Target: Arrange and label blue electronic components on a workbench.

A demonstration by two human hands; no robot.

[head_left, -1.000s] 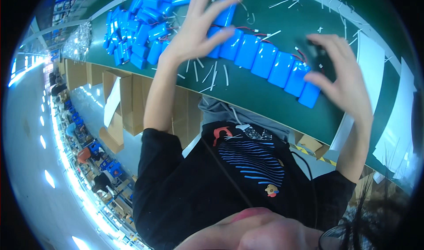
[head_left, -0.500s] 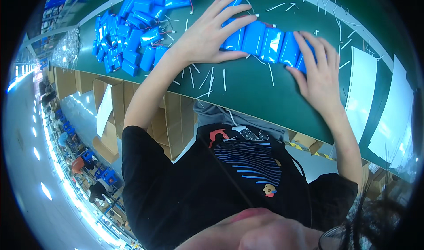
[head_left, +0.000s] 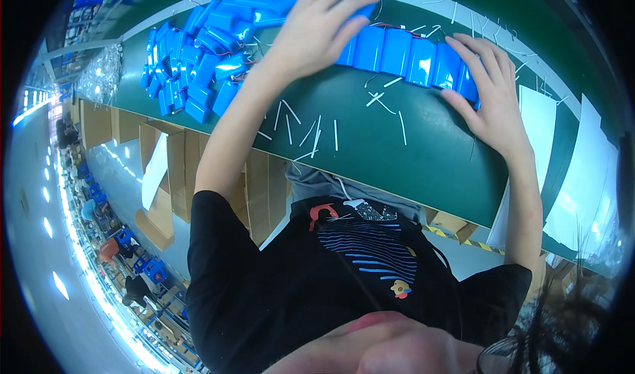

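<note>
A row of blue shrink-wrapped battery packs (head_left: pixel 395 51) with thin wires and small white connectors lies side by side on the green table (head_left: pixel 423 169). My left hand (head_left: pixel 321 30) is over the row's left end, its fingers closed round another blue battery pack (head_left: pixel 362 5) beyond the row. Part of that pack is hidden under the fingers. At the right end, my right hand (head_left: pixel 493 93) cups the row, thumb on the near side and fingers on the far side. Its palm partly covers the end pack (head_left: pixel 467 86).
A heap of similar blue packs (head_left: pixel 202 50) fills the table's far left. White strips (head_left: pixel 317 136) lie scattered in front of the row and along the back edge. White sheets (head_left: pixel 582 175) are on the right. Cardboard boxes (head_left: pixel 182 175) stand below the table's front edge.
My left hand has moved away from me, off the row, and now has a separate pack in its fingers. The row and my right hand sit slightly farther right in view.
</note>
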